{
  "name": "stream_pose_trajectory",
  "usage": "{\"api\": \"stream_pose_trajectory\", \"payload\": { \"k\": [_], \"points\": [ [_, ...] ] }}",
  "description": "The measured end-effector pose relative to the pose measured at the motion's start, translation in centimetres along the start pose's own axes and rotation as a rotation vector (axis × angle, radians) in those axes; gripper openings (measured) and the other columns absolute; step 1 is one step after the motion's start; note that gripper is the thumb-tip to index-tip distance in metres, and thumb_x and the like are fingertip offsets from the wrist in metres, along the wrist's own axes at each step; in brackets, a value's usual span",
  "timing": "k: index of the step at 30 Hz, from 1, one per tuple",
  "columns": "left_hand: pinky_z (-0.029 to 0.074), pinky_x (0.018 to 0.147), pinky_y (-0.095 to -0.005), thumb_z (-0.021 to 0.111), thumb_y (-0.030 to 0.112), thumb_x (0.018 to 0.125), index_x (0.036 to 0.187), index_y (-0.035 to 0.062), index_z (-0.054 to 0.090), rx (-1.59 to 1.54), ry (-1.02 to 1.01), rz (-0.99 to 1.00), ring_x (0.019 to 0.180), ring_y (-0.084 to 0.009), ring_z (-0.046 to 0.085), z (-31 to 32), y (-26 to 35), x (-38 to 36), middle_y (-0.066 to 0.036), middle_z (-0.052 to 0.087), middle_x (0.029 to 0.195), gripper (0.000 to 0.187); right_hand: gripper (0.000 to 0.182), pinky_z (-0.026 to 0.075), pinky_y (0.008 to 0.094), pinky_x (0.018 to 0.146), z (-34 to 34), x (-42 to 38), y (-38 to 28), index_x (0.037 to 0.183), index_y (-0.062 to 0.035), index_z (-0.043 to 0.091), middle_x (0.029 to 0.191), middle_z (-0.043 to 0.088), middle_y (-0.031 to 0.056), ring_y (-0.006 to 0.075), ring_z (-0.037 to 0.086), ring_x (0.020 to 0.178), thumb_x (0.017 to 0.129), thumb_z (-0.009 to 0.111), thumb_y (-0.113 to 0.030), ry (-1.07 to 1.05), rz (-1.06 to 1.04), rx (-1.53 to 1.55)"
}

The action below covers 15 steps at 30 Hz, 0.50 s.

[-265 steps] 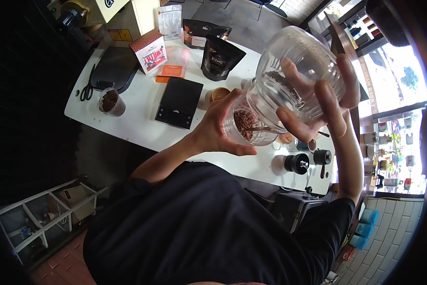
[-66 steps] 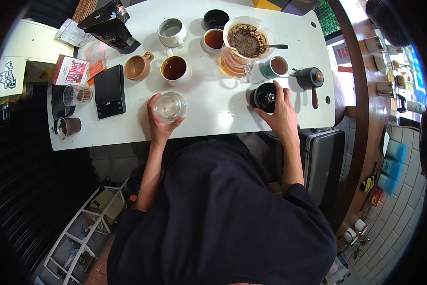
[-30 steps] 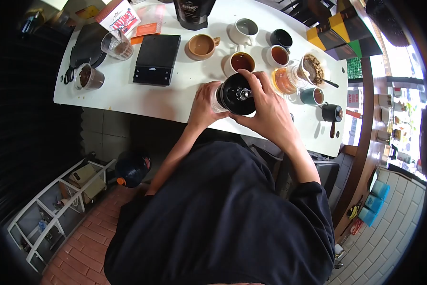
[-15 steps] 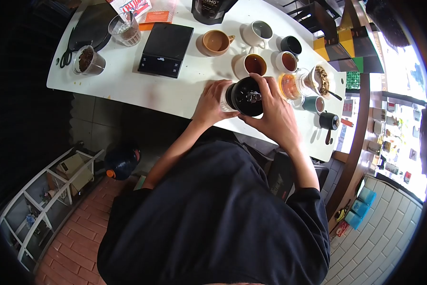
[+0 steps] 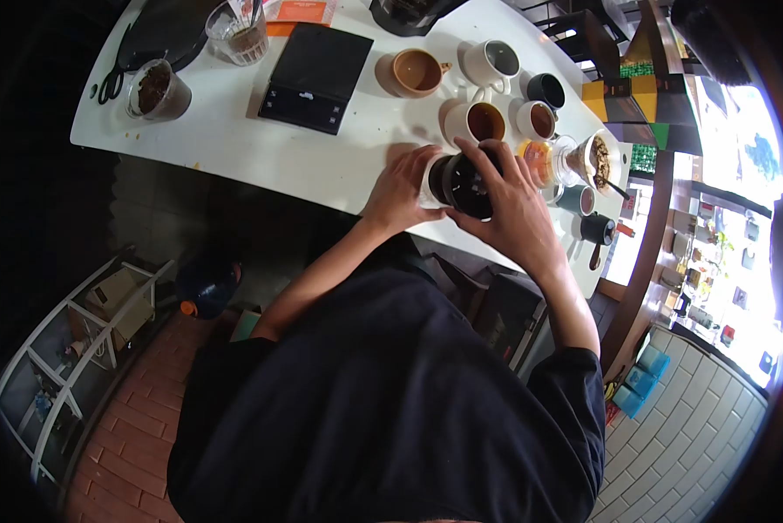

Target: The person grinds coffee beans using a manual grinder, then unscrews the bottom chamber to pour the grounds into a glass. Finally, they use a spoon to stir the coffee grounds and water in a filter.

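Observation:
Over the table's front edge I hold a hand coffee grinder [image 5: 467, 186] with a black top and a pale, clear-looking lower part. My left hand [image 5: 400, 187] wraps round the lower part. The fingers and thumb of my right hand [image 5: 518, 202] grip the black top, covering much of it. Just beyond stands a white cup [image 5: 478, 122] of dark brown liquid. Right of my right hand are a glass server [image 5: 544, 163] with an orange patch and a dripper [image 5: 598, 161] holding grounds. A grey-green cup [image 5: 574, 200] stands near them.
A black scale [image 5: 317, 78] lies left of a brown cup [image 5: 416, 72]. Farther left are a cup of coffee grounds [image 5: 159, 94], a glass [image 5: 237, 37] and scissors [image 5: 111, 85]. More cups stand behind, including a black one [image 5: 545, 90]. A small black pot [image 5: 597, 229] sits near the right edge.
The view has shifted, so the table things appear displaced, mostly rightward. Both hands stay on the grinder; my right fingers now cover more of its top, and the metal piece there shows less.

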<state>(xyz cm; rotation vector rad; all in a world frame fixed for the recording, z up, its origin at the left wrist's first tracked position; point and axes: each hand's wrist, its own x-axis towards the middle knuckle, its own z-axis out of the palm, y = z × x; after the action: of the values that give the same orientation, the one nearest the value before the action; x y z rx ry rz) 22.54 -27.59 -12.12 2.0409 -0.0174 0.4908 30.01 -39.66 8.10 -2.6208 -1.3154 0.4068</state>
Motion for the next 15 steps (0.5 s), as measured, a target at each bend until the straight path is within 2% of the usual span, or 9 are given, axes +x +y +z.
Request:
{"api": "stream_pose_trajectory", "payload": {
  "k": [3,5,6,9,11,12,13,15],
  "points": [
    [0.041,0.109,-0.0462,0.091,0.029,0.06,0.14,0.0051,0.041,0.015,-0.025,-0.01,0.128,-0.0345,0.052,0.0,0.1,-0.1,-0.015,0.052,0.137,0.097,0.083,0.055,0.0477,0.085,0.3,0.0,-0.2,0.145,-0.0153,0.046,0.127,0.052,0.0163,0.0382,0.058,0.108,0.072,0.083,-0.028,0.04,-0.001,-0.028],
    [0.041,0.109,-0.0459,0.091,0.026,0.059,0.141,0.006,0.04,0.014,0.002,-0.006,0.127,-0.0349,0.053,0.5,-0.1,-0.3,-0.015,0.053,0.137,0.099,0.081,0.05,0.0489,0.093,0.5,0.1,-0.7,0.144,-0.0116,0.047,0.122,0.056,0.017,0.039,0.06,0.112,0.075,0.082,-0.035,0.013,0.118,-0.099],
    [0.041,0.109,-0.0459,0.091,0.026,0.059,0.141,0.006,0.04,0.021,0.017,-0.004,0.127,-0.0349,0.053,0.8,-0.4,-0.4,-0.015,0.053,0.137,0.099,0.081,0.05,0.0489,0.093,0.8,0.2,-0.8,0.144,-0.0116,0.047,0.122,0.056,0.017,0.039,0.06,0.112,0.075,0.082,-0.035,0.017,0.103,-0.105],
    [0.042,0.108,-0.0458,0.091,0.026,0.058,0.141,0.0068,0.04,0.041,0.046,-0.002,0.127,-0.0354,0.053,1.2,-0.5,-0.4,-0.015,0.054,0.136,0.1,0.082,0.053,0.0497,0.087,1.3,0.3,-0.3,0.143,-0.0063,0.046,0.118,0.057,0.0181,0.0403,0.061,0.109,0.077,0.08,-0.043,0.043,0.138,-0.158],
    [0.043,0.107,-0.046,0.092,0.026,0.056,0.141,0.0074,0.04,0.067,0.037,-0.025,0.126,-0.0358,0.053,1.2,0.0,-0.6,-0.015,0.054,0.136,0.101,0.092,0.058,0.0473,0.071,1.7,0.0,0.2,0.144,-0.0042,0.041,0.122,0.053,0.0218,0.0433,0.064,0.096,0.073,0.083,-0.044,0.053,0.064,-0.163],
    [0.043,0.107,-0.046,0.092,0.026,0.056,0.141,0.0074,0.04,0.08,0.031,-0.016,0.126,-0.0358,0.053,0.9,0.2,-0.7,-0.015,0.054,0.136,0.101,0.092,0.057,0.0487,0.082,0.7,-0.1,0.0,0.148,-0.0104,0.039,0.132,0.049,0.022,0.0443,0.061,0.108,0.075,0.082,-0.047,-0.024,0.07,-0.106],
    [0.043,0.106,-0.0463,0.091,0.028,0.058,0.141,0.0072,0.041,0.101,0.025,-0.015,0.126,-0.036,0.054,0.6,0.4,-0.6,-0.016,0.054,0.135,0.099,0.092,0.057,0.0487,0.082,0.2,-0.1,0.5,0.148,-0.0104,0.039,0.132,0.049,0.022,0.0443,0.061,0.108,0.075,0.082,-0.047,-0.011,0.063,-0.101],
    [0.043,0.106,-0.0466,0.09,0.03,0.06,0.14,0.0069,0.041,0.132,0.028,-0.025,0.125,-0.0362,0.054,0.5,0.7,-0.5,-0.016,0.055,0.134,0.097,0.087,0.051,0.05,0.098,-0.6,-0.3,2.2,0.15,-0.0188,0.038,0.144,0.043,0.0199,0.0441,0.055,0.122,0.078,0.08,-0.044,-0.023,-0.241,0.098]
  ]
}}
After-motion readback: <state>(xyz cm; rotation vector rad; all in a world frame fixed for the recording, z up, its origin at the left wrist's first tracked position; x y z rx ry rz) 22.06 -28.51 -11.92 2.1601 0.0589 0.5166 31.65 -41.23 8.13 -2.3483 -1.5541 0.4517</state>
